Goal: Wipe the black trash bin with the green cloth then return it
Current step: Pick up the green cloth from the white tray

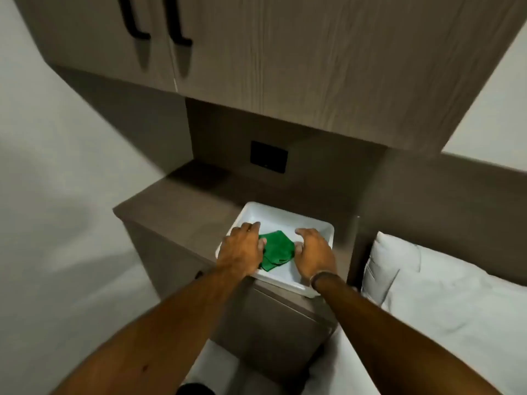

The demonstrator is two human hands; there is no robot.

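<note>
— Green first: how many cloths do we count?

— One green cloth (278, 250), crumpled, lying inside the single white tray (288, 216). Nothing else is in that tray.

— And the tray sits where?

— On the brown worktop (182, 212), at its near right corner, just beside the bed (445, 303) with one pillow (395, 259).

— Our two hands?

— Both reach into the tray, palms down. Our left hand (242, 249) has its fingers curled onto the cloth's left edge, touching it; we cannot tell if it grips. Our right hand (313, 256) is spread loosely, holding nothing, its thumb at the cloth's right edge.

— Above?

— Two cupboard doors, each with one black handle (134, 21), and one dark wall plate (268, 156).
</note>
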